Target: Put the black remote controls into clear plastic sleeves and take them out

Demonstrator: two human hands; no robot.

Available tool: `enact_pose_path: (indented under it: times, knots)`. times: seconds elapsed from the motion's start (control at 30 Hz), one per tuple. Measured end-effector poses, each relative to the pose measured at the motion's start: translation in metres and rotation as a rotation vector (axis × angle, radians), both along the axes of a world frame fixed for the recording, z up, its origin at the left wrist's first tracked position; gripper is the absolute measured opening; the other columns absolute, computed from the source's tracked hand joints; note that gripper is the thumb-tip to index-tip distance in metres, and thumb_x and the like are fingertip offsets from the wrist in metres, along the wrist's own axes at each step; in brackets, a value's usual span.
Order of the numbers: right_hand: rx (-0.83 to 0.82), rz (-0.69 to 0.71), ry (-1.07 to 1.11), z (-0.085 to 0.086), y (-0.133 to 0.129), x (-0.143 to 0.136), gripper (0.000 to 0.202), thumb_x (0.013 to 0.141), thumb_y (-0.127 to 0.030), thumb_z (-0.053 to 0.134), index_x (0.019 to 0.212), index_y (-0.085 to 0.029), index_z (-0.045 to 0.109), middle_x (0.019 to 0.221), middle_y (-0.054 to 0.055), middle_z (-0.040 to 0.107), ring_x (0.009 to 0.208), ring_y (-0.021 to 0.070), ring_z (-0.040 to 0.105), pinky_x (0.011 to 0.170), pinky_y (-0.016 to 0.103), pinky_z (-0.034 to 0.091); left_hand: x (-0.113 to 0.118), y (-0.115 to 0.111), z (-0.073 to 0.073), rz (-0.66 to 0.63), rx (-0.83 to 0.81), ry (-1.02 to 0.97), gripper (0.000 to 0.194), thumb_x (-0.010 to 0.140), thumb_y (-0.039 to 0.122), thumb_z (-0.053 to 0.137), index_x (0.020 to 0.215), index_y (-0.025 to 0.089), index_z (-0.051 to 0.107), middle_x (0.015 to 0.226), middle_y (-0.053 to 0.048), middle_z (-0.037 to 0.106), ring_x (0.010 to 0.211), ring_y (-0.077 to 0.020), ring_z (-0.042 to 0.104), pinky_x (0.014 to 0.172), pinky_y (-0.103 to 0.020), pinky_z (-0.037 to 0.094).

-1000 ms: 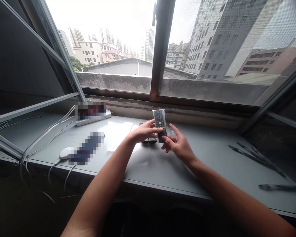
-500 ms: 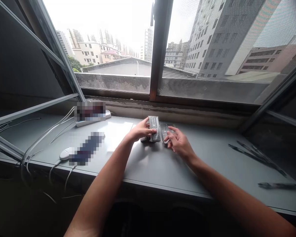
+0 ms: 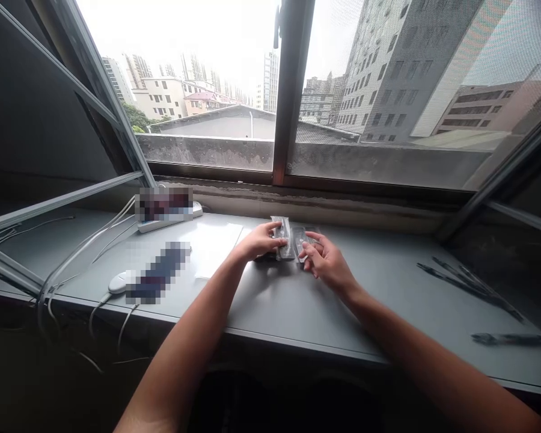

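My left hand point(image 3: 262, 242) is closed on a clear plastic packet point(image 3: 283, 239) with something greyish inside, its fingers on the left side of the packet. A second clear packet point(image 3: 299, 242) is between the thumb and fingers of my right hand point(image 3: 325, 257). The two packets are close together, side by side, near the back of the desk. Beneath my left hand lies a dark flat thing point(image 3: 270, 260), mostly covered, whose kind I cannot make out. What the packets contain is too small to tell.
On the left of the grey desk point(image 3: 270, 307) are a white sheet point(image 3: 223, 240), a white power strip point(image 3: 166, 222) and a white round-headed cable point(image 3: 118, 281) beside a blurred-out item point(image 3: 160, 273). Thin dark pen-like items point(image 3: 469, 285) lie at right. Metal frames flank the desk; a window stands behind.
The packet in my left hand has dropped slightly and tipped, and my left fingers have shifted across its upper part. My right hand and its packet have hardly moved.
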State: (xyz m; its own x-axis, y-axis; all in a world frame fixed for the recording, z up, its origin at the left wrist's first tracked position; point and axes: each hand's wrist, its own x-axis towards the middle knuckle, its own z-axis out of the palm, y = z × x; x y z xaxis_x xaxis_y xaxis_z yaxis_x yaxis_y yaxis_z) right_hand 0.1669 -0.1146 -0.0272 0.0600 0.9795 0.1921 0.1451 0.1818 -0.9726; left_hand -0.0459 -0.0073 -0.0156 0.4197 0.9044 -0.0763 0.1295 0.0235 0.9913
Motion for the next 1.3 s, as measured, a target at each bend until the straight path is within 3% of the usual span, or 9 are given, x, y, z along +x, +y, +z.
enact_pose_path:
  times: [0.17, 0.33, 0.53, 0.67, 0.8, 0.93, 1.1, 1.17, 1.3]
  knots:
    - [0.004, 0.014, 0.007, -0.001, 0.000, 0.000, 0.072, 0.096, -0.061, 0.074, 0.148, -0.016, 0.056, 0.090, 0.006, 0.076, 0.062, 0.0169, 0.066, 0.045, 0.026, 0.044, -0.005, -0.003, 0.007, -0.011, -0.022, 0.067, 0.109, 0.063, 0.032, 0.105, 0.160, 0.017, 0.059, 0.127, -0.017, 0.073, 0.075, -0.0158, 0.067, 0.073, -0.032, 0.059]
    - [0.007, 0.026, 0.007, 0.001, -0.001, -0.001, 0.071, 0.096, -0.061, 0.074, 0.147, -0.015, 0.056, 0.090, 0.005, 0.075, 0.061, 0.0165, 0.066, 0.046, 0.026, 0.045, 0.000, -0.006, 0.005, -0.042, 0.059, 0.108, 0.101, 0.063, 0.033, 0.103, 0.156, 0.017, 0.064, 0.135, -0.018, 0.072, 0.078, -0.0173, 0.069, 0.073, -0.032, 0.060]
    - [-0.001, 0.031, 0.000, 0.001, -0.001, -0.001, 0.066, 0.097, -0.059, 0.074, 0.144, -0.015, 0.059, 0.090, 0.005, 0.075, 0.062, 0.0163, 0.066, 0.046, 0.026, 0.045, 0.000, -0.006, 0.002, -0.104, 0.165, 0.252, 0.097, 0.070, 0.036, 0.098, 0.157, 0.013, 0.062, 0.107, -0.013, 0.081, 0.086, -0.0253, 0.075, 0.074, -0.033, 0.059]
    - [-0.005, 0.027, -0.012, -0.001, 0.000, -0.001, 0.064, 0.097, -0.060, 0.074, 0.141, -0.017, 0.061, 0.090, 0.006, 0.076, 0.062, 0.0165, 0.066, 0.046, 0.026, 0.047, 0.001, -0.006, 0.001, -0.138, 0.220, 0.237, 0.088, 0.071, 0.031, 0.096, 0.152, 0.016, 0.066, 0.128, -0.017, 0.079, 0.113, -0.0335, 0.077, 0.089, -0.037, 0.062]
    - [-0.001, 0.029, -0.012, -0.001, 0.001, 0.000, 0.062, 0.097, -0.061, 0.074, 0.139, -0.017, 0.062, 0.091, 0.006, 0.076, 0.062, 0.0167, 0.067, 0.046, 0.026, 0.047, 0.003, -0.007, 0.003, -0.175, 0.322, 0.218, 0.089, 0.073, 0.028, 0.093, 0.156, 0.022, 0.062, 0.150, -0.016, 0.069, 0.139, -0.0375, 0.066, 0.098, -0.038, 0.062]
    - [0.002, 0.025, -0.013, -0.001, 0.001, 0.000, 0.059, 0.097, -0.059, 0.073, 0.137, -0.017, 0.064, 0.091, 0.006, 0.075, 0.062, 0.0166, 0.067, 0.045, 0.026, 0.047, 0.004, -0.009, 0.007, -0.114, 0.376, 0.262, 0.073, 0.078, 0.034, 0.090, 0.146, 0.020, 0.070, 0.148, -0.015, 0.070, 0.130, -0.0371, 0.072, 0.086, -0.035, 0.066]
    - [-0.004, 0.030, -0.015, -0.002, 0.001, 0.000, 0.057, 0.098, -0.058, 0.073, 0.137, -0.018, 0.064, 0.093, 0.007, 0.077, 0.064, 0.0166, 0.067, 0.046, 0.026, 0.047, 0.004, -0.012, 0.010, 0.017, 0.376, 0.305, 0.049, 0.088, 0.038, 0.083, 0.132, 0.018, 0.077, 0.136, -0.013, 0.077, 0.085, -0.0251, 0.080, 0.068, -0.032, 0.065]
    - [-0.006, 0.030, -0.017, -0.002, 0.001, 0.000, 0.056, 0.098, -0.057, 0.073, 0.137, -0.018, 0.066, 0.094, 0.007, 0.077, 0.064, 0.0165, 0.067, 0.046, 0.026, 0.047, 0.004, -0.010, 0.010, 0.074, 0.419, 0.313, 0.040, 0.092, 0.040, 0.078, 0.127, 0.020, 0.079, 0.134, -0.011, 0.078, 0.079, -0.0225, 0.079, 0.068, -0.032, 0.065]
    - [-0.009, 0.029, -0.019, -0.001, 0.001, 0.000, 0.055, 0.097, -0.057, 0.073, 0.134, -0.017, 0.067, 0.093, 0.007, 0.077, 0.063, 0.0166, 0.067, 0.046, 0.026, 0.047, 0.001, -0.004, 0.006, 0.255, 0.669, 0.522, 0.025, 0.099, 0.029, 0.066, 0.114, 0.023, 0.085, 0.118, -0.011, 0.082, 0.101, -0.0293, 0.077, 0.092, -0.039, 0.063]
